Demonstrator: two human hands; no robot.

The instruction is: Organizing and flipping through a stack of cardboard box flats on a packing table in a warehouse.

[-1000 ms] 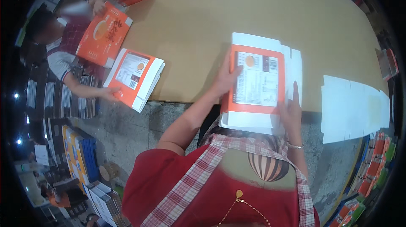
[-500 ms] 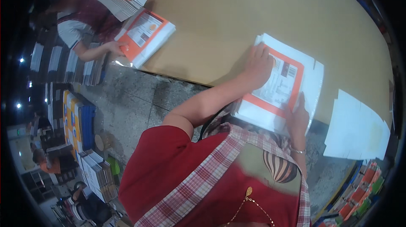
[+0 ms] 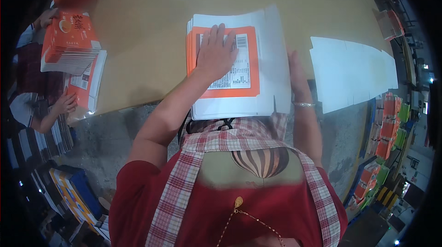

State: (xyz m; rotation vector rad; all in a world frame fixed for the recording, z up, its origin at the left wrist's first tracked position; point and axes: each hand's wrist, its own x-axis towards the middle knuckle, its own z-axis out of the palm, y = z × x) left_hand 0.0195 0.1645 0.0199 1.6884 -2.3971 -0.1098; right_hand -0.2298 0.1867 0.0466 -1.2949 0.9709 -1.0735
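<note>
A stack of flat white card sheets with orange printed panels (image 3: 257,63) lies at the table's near edge in front of me. My left hand (image 3: 217,53) rests flat on its top panel, fingers stretched and slightly apart, gripping nothing. On the right side of the stack, a white sheet margin (image 3: 272,58) stands slightly bowed up. My right hand (image 3: 297,74) is upright against that edge, its fingers stretched along it and partly hidden behind the sheet. No grip shows there.
White sheets (image 3: 352,74) lie at the table's right, overhanging the near edge. At the left, a co-worker's hands (image 3: 64,103) handle orange printed cards (image 3: 71,40) on the brown table (image 3: 152,54). Stacked orange and green goods (image 3: 389,123) stand beyond the right side.
My view has turned, so the stack now appears nearer the middle. My left hand stays on the top panel. My right hand has shifted from the printed face to the right edge.
</note>
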